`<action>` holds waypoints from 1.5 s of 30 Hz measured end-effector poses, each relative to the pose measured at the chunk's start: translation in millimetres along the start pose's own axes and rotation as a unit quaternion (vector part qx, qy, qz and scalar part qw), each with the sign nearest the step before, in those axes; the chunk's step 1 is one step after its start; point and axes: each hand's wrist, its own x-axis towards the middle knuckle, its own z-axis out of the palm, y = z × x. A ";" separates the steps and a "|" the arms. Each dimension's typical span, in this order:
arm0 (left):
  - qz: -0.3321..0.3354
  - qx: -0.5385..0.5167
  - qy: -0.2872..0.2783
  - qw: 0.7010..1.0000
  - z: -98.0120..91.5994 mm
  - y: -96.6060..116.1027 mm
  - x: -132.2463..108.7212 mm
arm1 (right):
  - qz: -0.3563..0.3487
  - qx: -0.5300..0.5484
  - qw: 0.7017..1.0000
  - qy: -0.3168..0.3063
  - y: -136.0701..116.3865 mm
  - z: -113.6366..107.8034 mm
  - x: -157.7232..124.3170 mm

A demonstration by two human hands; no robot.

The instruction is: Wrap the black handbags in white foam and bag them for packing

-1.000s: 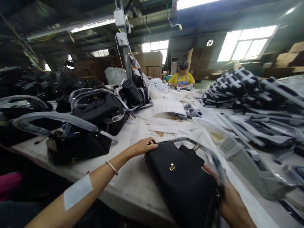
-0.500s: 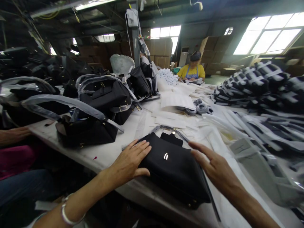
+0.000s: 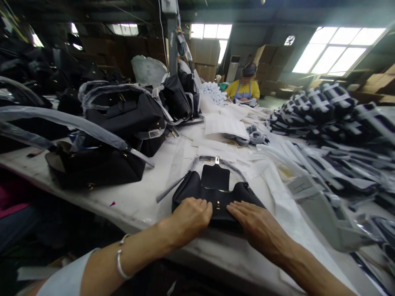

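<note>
A black handbag (image 3: 188, 187) lies on the worktable in front of me, its flap (image 3: 215, 177) folded back away from me. A gold clasp (image 3: 217, 160) sits at the flap's tip, and a small gold lock piece (image 3: 218, 204) shows on the front panel. My left hand (image 3: 193, 218) is closed on the front panel, left of the lock piece, with its fingers curled and its thumb hidden. On the other side my right hand (image 3: 256, 224) lies on the panel with fingers stretched out flat. The plastic-wrapped strap (image 3: 173, 188) reaches past the bag's left and back.
More black handbags (image 3: 123, 119) with wrapped handles stand on the left. White sheets (image 3: 225, 125) and rolled grey strips (image 3: 256, 135) lie behind. A grey bin (image 3: 327, 213) and piled wrapped straps (image 3: 317, 107) fill the right. A person in yellow (image 3: 243, 88) sits across the table.
Both hands have moved inward onto the front panel, and the left fingers have curled. The bag has turned to face me more squarely, its front panel tilting lower. My view has shifted slightly right.
</note>
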 end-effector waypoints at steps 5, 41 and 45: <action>-0.001 0.005 0.115 0.993 44.0 7.7 -8.5 | 0.025 -0.032 0.996 0.080 1.2 37.1 -23.5; 0.084 0.031 0.174 0.981 38.6 -27.8 8.3 | -0.066 -0.020 0.987 0.142 16.8 111.1 31.1; 0.054 0.074 0.164 0.982 84.3 -23.1 25.4 | -0.054 -0.018 0.984 0.166 23.3 128.2 27.4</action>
